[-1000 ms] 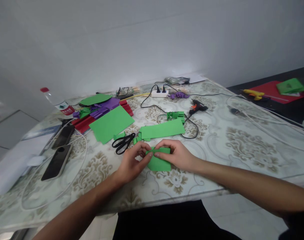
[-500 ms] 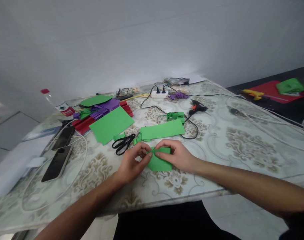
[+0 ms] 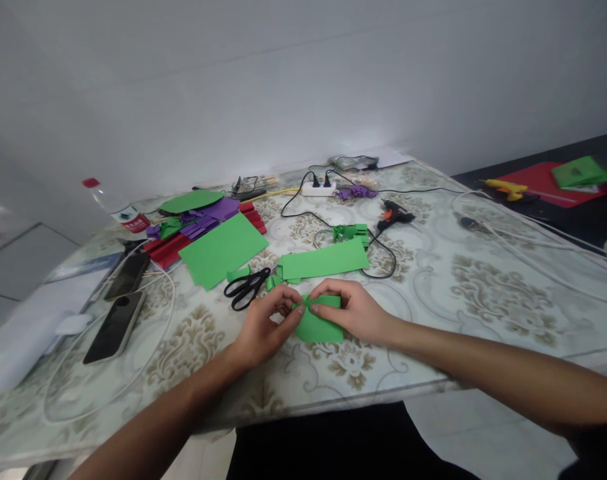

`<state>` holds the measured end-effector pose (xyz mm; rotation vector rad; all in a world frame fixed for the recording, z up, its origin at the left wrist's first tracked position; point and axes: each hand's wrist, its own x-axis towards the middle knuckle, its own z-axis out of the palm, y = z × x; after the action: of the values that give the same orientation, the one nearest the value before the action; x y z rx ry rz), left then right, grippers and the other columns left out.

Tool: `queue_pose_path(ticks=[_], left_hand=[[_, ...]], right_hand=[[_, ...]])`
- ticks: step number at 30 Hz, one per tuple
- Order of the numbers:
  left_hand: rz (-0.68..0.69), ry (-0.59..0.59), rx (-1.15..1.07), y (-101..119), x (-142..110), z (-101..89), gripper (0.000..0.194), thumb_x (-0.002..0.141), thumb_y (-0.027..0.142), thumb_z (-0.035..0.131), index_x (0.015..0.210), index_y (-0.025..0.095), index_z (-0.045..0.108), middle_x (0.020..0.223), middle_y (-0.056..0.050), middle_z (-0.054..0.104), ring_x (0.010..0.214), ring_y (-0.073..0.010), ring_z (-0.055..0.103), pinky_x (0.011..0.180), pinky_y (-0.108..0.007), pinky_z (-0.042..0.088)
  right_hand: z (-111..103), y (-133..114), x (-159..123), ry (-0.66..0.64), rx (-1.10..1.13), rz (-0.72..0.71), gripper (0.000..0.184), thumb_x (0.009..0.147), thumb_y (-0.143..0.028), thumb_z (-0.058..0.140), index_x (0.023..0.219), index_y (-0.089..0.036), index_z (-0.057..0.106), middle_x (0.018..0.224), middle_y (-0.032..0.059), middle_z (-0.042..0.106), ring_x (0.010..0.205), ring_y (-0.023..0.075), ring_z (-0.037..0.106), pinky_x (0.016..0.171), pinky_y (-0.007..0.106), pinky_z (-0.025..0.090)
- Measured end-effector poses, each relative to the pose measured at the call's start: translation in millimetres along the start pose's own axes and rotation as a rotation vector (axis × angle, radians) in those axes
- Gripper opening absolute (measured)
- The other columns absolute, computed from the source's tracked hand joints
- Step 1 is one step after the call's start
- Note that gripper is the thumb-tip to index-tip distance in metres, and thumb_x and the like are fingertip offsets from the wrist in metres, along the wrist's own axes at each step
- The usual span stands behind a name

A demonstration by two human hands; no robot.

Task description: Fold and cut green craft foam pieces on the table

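A small piece of green paper [image 3: 320,328] lies near the table's front edge between my hands. My left hand [image 3: 268,321] pinches its upper left edge between thumb and fingers. From the other side, my right hand [image 3: 356,312] grips the top edge, its thumb close to the left thumb. The paper looks gathered or folded where the fingertips meet; the fingers hide part of it. Just beyond lies a long green paper strip [image 3: 326,260]. Black-handled scissors [image 3: 246,288] rest left of it, their blades partly covered by green scraps.
Larger green sheets [image 3: 223,250], purple cut paper [image 3: 203,225] and red paper [image 3: 166,250] are piled at left. A black glue gun [image 3: 396,215] and a white power strip [image 3: 319,189] sit farther back. Phones [image 3: 116,327], a looped white cable and a bottle [image 3: 128,217] occupy the left side.
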<state>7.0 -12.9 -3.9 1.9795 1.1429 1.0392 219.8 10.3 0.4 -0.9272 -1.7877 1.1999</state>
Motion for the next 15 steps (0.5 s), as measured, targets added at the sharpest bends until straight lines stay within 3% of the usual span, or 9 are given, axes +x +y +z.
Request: queue_pose_path(ticks=[15], left_hand=[[0.013, -0.003, 0.002, -1.3, 0.1, -0.1, 0.007, 0.092, 0.024, 0.062, 0.097, 0.019, 0.061, 0.077, 0.002, 0.061, 0.068, -0.0095, 0.057, 0.064, -0.02, 0.045]], right_hand=[[0.3, 2.6, -0.2, 0.003, -0.015, 0.007, 0.014, 0.085, -0.031, 0.07, 0.091, -0.019, 0.072, 0.084, 0.0029, 0.072, 0.08, 0.0178, 0.066, 0.069, 0.027, 0.049]])
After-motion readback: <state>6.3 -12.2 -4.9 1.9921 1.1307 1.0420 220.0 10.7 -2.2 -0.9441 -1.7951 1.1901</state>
